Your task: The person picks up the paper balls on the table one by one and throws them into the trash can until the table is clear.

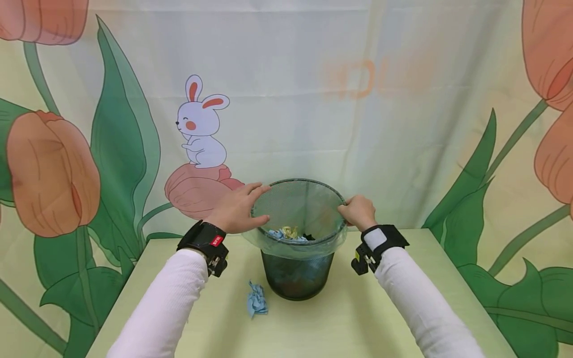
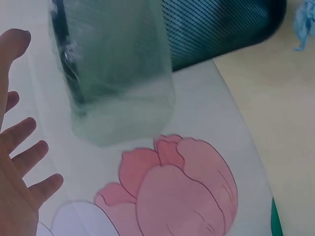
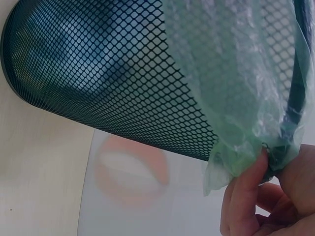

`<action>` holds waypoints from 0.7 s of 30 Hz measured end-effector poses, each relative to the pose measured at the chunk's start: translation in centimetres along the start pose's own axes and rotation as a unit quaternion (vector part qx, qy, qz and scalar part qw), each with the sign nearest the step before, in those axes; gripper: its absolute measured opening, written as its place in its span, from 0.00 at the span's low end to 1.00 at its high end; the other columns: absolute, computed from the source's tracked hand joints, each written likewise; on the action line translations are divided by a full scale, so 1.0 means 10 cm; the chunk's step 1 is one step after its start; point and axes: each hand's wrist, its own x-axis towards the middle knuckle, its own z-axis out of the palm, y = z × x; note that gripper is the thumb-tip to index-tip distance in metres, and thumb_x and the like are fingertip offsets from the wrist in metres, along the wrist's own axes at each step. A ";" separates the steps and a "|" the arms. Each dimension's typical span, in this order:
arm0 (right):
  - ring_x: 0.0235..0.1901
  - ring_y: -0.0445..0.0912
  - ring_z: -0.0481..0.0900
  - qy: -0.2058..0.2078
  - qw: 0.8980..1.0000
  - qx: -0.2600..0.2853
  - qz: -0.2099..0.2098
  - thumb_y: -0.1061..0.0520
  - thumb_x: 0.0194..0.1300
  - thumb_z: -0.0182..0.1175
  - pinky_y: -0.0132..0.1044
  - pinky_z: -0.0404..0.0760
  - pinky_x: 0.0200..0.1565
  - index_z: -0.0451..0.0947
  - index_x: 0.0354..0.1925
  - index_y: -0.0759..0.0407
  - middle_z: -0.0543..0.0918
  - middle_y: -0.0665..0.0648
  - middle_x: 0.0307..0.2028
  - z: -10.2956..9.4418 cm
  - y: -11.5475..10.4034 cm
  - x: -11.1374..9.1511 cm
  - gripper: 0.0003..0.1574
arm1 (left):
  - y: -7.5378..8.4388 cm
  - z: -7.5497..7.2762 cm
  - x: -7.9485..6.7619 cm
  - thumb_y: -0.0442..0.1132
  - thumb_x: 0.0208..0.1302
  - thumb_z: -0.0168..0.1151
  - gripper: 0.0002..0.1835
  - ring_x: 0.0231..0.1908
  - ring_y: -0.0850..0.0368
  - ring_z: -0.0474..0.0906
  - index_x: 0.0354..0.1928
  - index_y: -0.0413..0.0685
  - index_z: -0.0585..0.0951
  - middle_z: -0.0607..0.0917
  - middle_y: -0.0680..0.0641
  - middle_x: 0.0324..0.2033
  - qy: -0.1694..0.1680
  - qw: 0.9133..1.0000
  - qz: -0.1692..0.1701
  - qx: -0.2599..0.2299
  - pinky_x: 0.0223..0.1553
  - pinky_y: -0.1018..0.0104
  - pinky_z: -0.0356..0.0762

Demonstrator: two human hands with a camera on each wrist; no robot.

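A dark mesh wastebasket (image 1: 297, 281) stands upright on the table, lined with a thin translucent green bag (image 1: 293, 249) folded out over its rim. Crumpled bits of blue, yellow and black waste (image 1: 288, 232) lie inside. At the right side of the rim, my right hand (image 1: 359, 213) pinches the bag's edge against it; the right wrist view shows fingers and thumb gathered on the bunched film (image 3: 236, 160). My left hand (image 1: 235, 209) is beside the left of the rim, fingers spread and thumb apart. In the left wrist view that hand (image 2: 19, 162) stands clear of the bag.
A crumpled piece of light blue paper or cloth (image 1: 257, 299) lies on the pale table (image 1: 367, 308), just left of the basket's base. Behind the table hangs a curtain (image 1: 286, 99) printed with tulips and a rabbit.
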 end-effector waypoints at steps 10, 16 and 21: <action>0.11 0.41 0.75 0.002 1.000 0.002 0.006 0.61 0.56 0.51 0.29 0.62 0.13 0.54 0.05 0.50 0.59 0.47 0.04 0.00 0.00 0.01 0.28 | -0.30 -0.01 -0.23 0.54 0.56 0.60 0.39 0.63 0.43 0.61 0.67 0.46 0.61 0.63 0.41 0.65 0.004 0.999 -0.047 0.003 0.61 0.43 0.62; 0.12 0.41 0.75 0.002 1.000 0.000 0.005 0.60 0.56 0.51 0.29 0.61 0.12 0.54 0.05 0.50 0.59 0.47 0.04 -0.01 0.00 0.00 0.27 | -0.39 0.04 -0.32 0.55 0.56 0.60 0.39 0.63 0.43 0.61 0.67 0.48 0.62 0.64 0.42 0.65 0.011 0.998 -0.059 0.024 0.63 0.43 0.58; 0.12 0.41 0.75 0.003 1.000 -0.005 0.001 0.60 0.56 0.51 0.29 0.61 0.13 0.54 0.05 0.50 0.60 0.47 0.04 -0.01 0.00 0.00 0.27 | -0.44 0.09 -0.40 0.55 0.55 0.60 0.39 0.62 0.42 0.63 0.66 0.47 0.63 0.66 0.40 0.63 0.015 0.997 -0.066 0.035 0.61 0.41 0.60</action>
